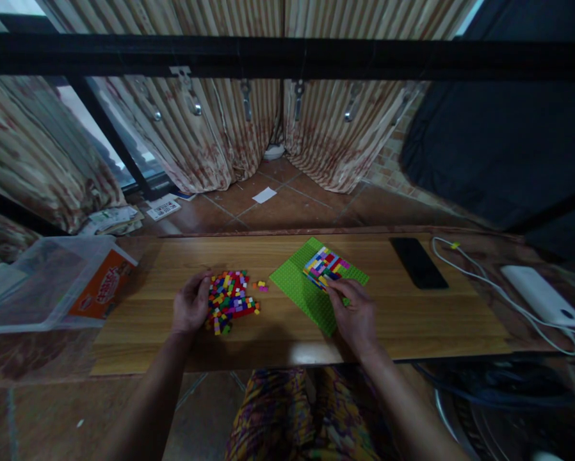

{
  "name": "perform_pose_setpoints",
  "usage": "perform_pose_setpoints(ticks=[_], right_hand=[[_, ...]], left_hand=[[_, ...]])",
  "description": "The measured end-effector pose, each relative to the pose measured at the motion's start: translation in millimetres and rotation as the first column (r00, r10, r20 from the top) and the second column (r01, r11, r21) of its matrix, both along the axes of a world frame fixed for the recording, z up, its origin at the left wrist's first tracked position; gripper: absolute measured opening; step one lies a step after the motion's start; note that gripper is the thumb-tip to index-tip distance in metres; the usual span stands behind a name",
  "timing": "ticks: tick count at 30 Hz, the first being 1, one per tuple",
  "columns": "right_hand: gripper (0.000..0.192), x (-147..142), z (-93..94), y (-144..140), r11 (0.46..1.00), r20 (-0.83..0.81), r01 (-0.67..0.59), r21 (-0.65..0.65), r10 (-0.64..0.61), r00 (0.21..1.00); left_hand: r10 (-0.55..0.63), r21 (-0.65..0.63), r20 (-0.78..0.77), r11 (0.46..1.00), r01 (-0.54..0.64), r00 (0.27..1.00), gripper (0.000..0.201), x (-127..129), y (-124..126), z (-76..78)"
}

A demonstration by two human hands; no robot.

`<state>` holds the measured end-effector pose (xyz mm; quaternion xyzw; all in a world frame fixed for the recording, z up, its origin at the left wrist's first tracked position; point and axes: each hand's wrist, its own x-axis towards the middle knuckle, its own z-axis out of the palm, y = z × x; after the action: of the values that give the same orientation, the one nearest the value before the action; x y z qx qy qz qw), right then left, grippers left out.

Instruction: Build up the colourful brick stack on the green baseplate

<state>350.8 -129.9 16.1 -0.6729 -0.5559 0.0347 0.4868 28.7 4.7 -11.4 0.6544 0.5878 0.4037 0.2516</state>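
A green studded baseplate (294, 278) lies turned cornerwise on the wooden board. On it sits a flat, multicoloured build of toy building bricks (326, 262). My right hand (357, 310) is over the plate's right side, thumb and fingers pinched at the build's near edge on a small building brick, mostly hidden by the fingertips. To the left is a pile of loose bricks (230, 294) in many colours. My left hand (191, 304) rests against the pile's left edge, fingers half curled and apart from the thumb. A few loose bricks (261, 285) lie between pile and plate.
A clear plastic box (42, 282) with an orange label stands at the left end of the wooden board (268, 346). A black phone (418, 262) lies right of the plate. Farther right are a white cable (494, 282) and a white power bank (542, 294).
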Motion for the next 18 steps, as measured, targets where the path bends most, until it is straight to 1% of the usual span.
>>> perform_pose_setpoints(ticks=[5, 11, 14, 18], right_hand=[[0.017, -1.0, -5.2, 3.2, 0.999, 0.032, 0.027, 0.018, -0.028, 0.999], [0.013, -4.6, -11.3, 4.5, 0.992, 0.070, 0.052, 0.118, -0.061, 0.996], [0.014, -6.4, -12.6, 1.2, 0.988, 0.036, 0.079, 0.133, -0.085, 0.996], [0.023, -9.7, -16.4, -2.2, 0.979, -0.051, 0.172, 0.107, -0.167, 0.985]], left_hand=[[0.003, 0.003, -0.008, 1.000, -0.003, 1.000, 0.040, -0.4, -0.6, -0.1], [0.004, 0.000, 0.001, 1.000, -0.004, 1.000, 0.039, -1.0, 0.1, -2.1], [0.009, -0.019, 0.000, 1.000, -0.009, 1.000, 0.038, 0.5, -0.7, 1.0], [0.028, -0.049, -0.005, 0.998, -0.028, 1.000, 0.036, 1.7, -2.0, 6.2]])
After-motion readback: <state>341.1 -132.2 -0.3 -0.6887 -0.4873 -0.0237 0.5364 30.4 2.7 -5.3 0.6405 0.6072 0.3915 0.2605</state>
